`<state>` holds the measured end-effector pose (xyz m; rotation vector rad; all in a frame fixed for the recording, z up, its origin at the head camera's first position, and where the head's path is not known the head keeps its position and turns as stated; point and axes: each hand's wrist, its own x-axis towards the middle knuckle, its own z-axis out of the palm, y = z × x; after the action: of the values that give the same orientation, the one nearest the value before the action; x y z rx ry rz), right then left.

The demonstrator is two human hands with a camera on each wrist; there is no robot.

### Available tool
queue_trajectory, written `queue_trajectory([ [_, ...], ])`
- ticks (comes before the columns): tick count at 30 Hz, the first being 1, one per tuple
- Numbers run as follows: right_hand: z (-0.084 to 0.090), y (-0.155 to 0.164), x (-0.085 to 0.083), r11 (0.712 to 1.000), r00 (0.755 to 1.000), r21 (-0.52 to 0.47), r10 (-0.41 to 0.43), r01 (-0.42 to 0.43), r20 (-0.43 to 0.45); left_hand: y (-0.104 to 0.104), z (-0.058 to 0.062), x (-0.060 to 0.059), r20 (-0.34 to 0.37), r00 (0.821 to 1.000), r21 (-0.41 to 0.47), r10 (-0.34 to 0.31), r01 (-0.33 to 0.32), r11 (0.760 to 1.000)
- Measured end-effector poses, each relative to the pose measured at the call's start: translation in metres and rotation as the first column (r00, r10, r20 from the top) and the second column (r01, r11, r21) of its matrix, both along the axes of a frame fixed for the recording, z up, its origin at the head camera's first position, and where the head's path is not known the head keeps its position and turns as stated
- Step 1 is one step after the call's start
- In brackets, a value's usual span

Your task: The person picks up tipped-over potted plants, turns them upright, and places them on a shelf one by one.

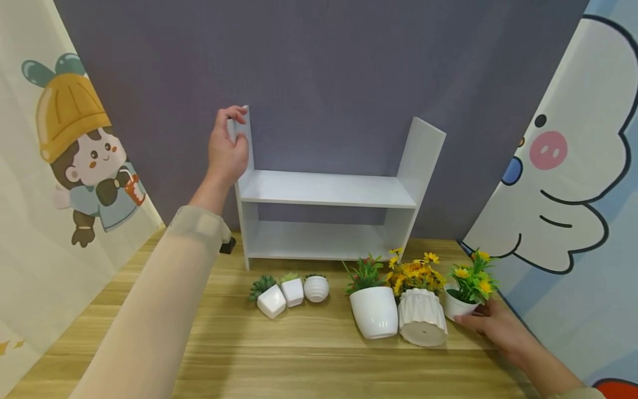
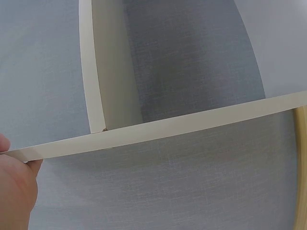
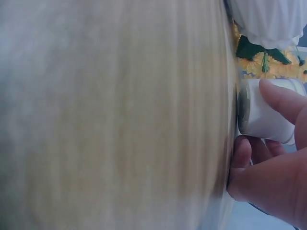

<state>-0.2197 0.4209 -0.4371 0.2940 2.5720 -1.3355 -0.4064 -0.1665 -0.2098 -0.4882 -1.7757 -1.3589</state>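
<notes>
A white two-tier shelf [image 1: 329,188] stands at the back of the wooden table. My left hand [image 1: 228,145] grips the upper end of its left side panel [image 1: 244,133]; in the left wrist view the panel's edge [image 2: 158,132] runs between thumb and fingers. On the far right, my right hand [image 1: 498,327] holds a small white pot [image 1: 459,306] with yellow flowers and green leaves. The right wrist view shows the thumb lying along the pot's side [image 3: 268,112], with the fingers curled on its other side. The pot's base is close to the tabletop.
Beside the held pot lean a ribbed white pot [image 1: 422,321] of yellow flowers and a smooth white pot [image 1: 375,313] with a red-green plant. Three small succulent pots [image 1: 293,292] sit in front of the shelf. Printed curtains [image 1: 558,183] border the table's sides.
</notes>
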Motion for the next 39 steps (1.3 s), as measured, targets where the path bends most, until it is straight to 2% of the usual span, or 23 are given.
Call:
queue_trajectory([
  [7, -0.0051, -0.0017, -0.0027, 0.999, 1.0, 0.028, -0.015, 0.016, -0.026, -0.0011, 0.0004, 0.0027, 0.003, 1.0, 0.009, -0.01, 0.01, 1.0],
  [14, -0.0073, -0.0051, 0.0015, 0.995, 0.991, 0.095, 0.022, -0.009, -0.136, -0.002, 0.0009, 0.0045, 0.009, 1.0, 0.007, -0.014, 0.014, 1.0],
  [17, -0.0073, -0.0074, 0.0026, 0.996, 0.987, 0.083, 0.027, -0.013, -0.161, -0.0024, 0.0007, 0.0045, 0.005, 1.0, 0.005, -0.01, 0.01, 1.0],
  [21, -0.0049, -0.0088, 0.0031, 0.998, 0.988, 0.057, 0.041, -0.033, -0.148, -0.0024, -0.0001, 0.0038, -0.006, 1.0, 0.009, -0.01, 0.01, 1.0],
  [26, -0.005, -0.0073, 0.0037, 0.996, 0.989, 0.07, 0.055, -0.046, -0.135, -0.0026, -0.0004, 0.0035, 0.01, 1.0, 0.003, -0.006, 0.006, 1.0],
  [30, -0.0062, -0.0039, 0.0021, 0.997, 0.994, 0.058, 0.05, -0.045, -0.095, -0.0018, 0.0001, 0.0033, 0.016, 1.0, 0.002, -0.01, 0.01, 1.0],
  [39, -0.0022, -0.0005, -0.0005, 0.999, 0.996, -0.033, -0.038, 0.035, -0.086, 0.0012, -0.001, 0.0, -0.004, 1.0, 0.012, -0.018, 0.018, 1.0],
])
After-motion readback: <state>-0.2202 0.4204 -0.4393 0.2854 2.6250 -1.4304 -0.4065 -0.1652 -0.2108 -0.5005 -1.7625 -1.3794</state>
